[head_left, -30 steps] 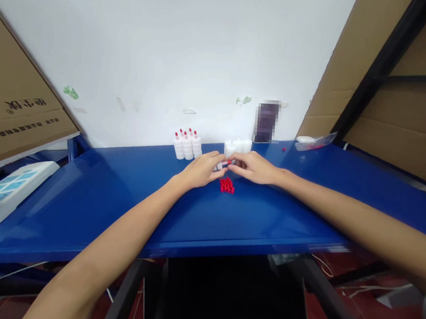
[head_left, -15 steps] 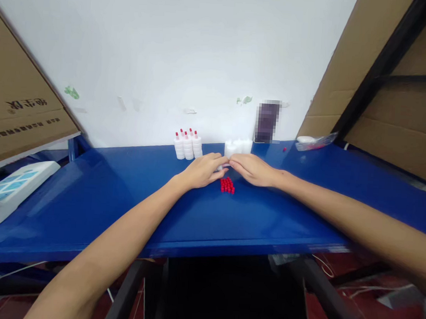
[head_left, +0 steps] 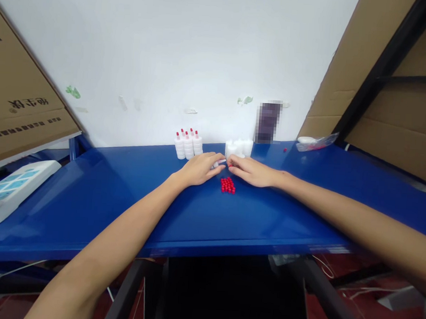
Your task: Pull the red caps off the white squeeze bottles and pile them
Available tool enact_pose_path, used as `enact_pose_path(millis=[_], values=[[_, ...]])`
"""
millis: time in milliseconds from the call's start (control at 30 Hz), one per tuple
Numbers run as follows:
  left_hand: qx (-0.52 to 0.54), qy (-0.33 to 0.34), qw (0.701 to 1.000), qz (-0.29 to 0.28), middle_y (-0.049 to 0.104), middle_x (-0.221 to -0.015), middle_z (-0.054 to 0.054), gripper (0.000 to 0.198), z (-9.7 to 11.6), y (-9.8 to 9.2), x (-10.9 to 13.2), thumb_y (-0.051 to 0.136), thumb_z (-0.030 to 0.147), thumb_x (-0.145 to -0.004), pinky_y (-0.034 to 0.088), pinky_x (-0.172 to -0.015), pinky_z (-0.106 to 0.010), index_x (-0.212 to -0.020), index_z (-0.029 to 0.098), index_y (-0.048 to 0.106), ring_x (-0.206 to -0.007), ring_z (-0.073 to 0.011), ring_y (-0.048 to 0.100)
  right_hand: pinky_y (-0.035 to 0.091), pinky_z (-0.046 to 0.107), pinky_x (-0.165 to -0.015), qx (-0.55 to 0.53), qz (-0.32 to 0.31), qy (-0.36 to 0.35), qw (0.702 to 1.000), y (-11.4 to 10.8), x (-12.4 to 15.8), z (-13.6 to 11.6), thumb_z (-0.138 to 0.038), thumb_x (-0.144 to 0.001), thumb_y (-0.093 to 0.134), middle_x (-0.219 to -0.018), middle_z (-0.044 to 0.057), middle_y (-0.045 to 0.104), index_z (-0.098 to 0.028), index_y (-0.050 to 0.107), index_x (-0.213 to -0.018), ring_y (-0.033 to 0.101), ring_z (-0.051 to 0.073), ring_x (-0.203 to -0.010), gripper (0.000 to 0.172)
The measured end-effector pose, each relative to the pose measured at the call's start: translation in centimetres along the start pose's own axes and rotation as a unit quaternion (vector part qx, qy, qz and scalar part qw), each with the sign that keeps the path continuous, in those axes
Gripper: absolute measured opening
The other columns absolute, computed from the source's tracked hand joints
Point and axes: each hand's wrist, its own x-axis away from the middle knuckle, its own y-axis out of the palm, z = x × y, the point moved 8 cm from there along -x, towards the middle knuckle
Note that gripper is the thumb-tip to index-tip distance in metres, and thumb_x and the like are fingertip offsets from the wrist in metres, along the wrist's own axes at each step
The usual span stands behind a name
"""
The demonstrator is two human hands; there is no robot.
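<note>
My left hand (head_left: 198,168) and my right hand (head_left: 251,170) meet fingertip to fingertip over the blue table (head_left: 124,197). Between the fingertips is a small white bottle (head_left: 218,163), lying sideways in my left fingers. My right fingers pinch a tiny red cap (head_left: 230,165) at its end. Just below the hands sits a cluster of several red caps (head_left: 228,185). Behind them stand several capped white bottles (head_left: 188,144) on the left and uncapped white bottles (head_left: 238,147) on the right.
A cardboard box (head_left: 17,104) leans at the left above a white scale (head_left: 5,190). A clear plastic bag (head_left: 313,142) lies at the back right, beside cardboard (head_left: 398,127) and a black shelf frame (head_left: 381,64). A blurred dark object (head_left: 268,121) stands against the wall.
Both hands have sunk slightly toward the table and drawn closer together; the red cap shows less between the fingertips than a second ago.
</note>
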Motion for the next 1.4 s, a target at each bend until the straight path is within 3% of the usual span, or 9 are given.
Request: enact_pose_path(millis=[133, 333, 700, 1000, 1133, 1400], values=[[0.001, -0.011, 1.000, 0.009, 0.069, -0.115, -0.011, 0.036, -0.7, 0.0, 0.0, 0.041, 0.043, -0.105, 0.051, -0.085, -0.038, -0.127, 0.020, 0.058, -0.102, -0.0253, 0.065, 0.035, 0.030, -0.065, -0.003, 0.002, 0.003, 1.000, -0.1, -0.2, 0.0, -0.035, -0.105, 0.042, -0.072, -0.002, 0.054, -0.020, 0.051, -0.101, 0.049, 0.015, -0.063, 0.017], [-0.004, -0.025, 1.000, 0.000, 0.070, -0.115, -0.012, 0.039, -1.5, 0.4, 0.1, 0.040, 0.046, -0.105, 0.052, -0.086, -0.040, -0.125, 0.018, 0.058, -0.102, -0.0265, 0.066, 0.037, 0.030, -0.069, -0.005, 0.028, -0.009, 1.000, -0.3, -0.3, -0.1, -0.037, -0.108, 0.033, -0.071, -0.002, 0.049, -0.021, 0.048, -0.085, 0.050, 0.015, -0.066, 0.032], [-0.011, -0.035, 0.999, -0.008, 0.070, -0.111, -0.011, 0.039, -1.8, 0.8, 0.1, 0.039, 0.046, -0.104, 0.052, -0.083, -0.039, -0.123, 0.019, 0.059, -0.100, -0.0267, 0.065, 0.040, 0.030, -0.069, 0.065, -0.021, 0.000, 0.998, 0.5, -0.3, 0.2, -0.026, -0.104, 0.041, -0.088, 0.005, 0.066, -0.020, 0.056, -0.111, 0.058, 0.018, -0.073, 0.018], [-0.003, -0.045, 0.999, -0.023, 0.068, -0.112, -0.011, 0.038, -1.8, 1.0, 0.1, 0.040, 0.043, -0.103, 0.052, -0.086, -0.040, -0.125, 0.019, 0.060, -0.102, -0.0270, 0.065, 0.046, 0.033, -0.077, 0.091, -0.045, -0.024, 0.995, 1.0, 0.0, -0.4, -0.021, -0.102, 0.040, -0.108, 0.010, 0.072, -0.021, 0.058, -0.118, 0.066, 0.022, -0.088, 0.024], [-0.005, -0.044, 0.999, -0.030, 0.068, -0.109, -0.011, 0.037, -1.7, 0.9, 0.1, 0.039, 0.041, -0.103, 0.051, -0.085, -0.040, -0.125, 0.019, 0.060, -0.099, -0.0264, 0.064, 0.046, 0.034, -0.079, 0.072, -0.032, -0.001, 0.997, 0.6, 0.0, 0.2, -0.017, -0.099, 0.042, -0.103, 0.010, 0.070, -0.019, 0.052, -0.130, 0.065, 0.023, -0.088, 0.033], [-0.009, -0.040, 0.999, -0.025, 0.067, -0.105, -0.011, 0.038, -1.6, 0.9, 0.1, 0.039, 0.041, -0.103, 0.051, -0.083, -0.039, -0.124, 0.018, 0.060, -0.095, -0.0253, 0.063, 0.042, 0.032, -0.073, 0.068, -0.022, 0.006, 0.997, 0.8, -0.1, 0.6, -0.020, -0.101, 0.039, -0.094, 0.007, 0.066, -0.020, 0.052, -0.112, 0.060, 0.020, -0.080, 0.017]])
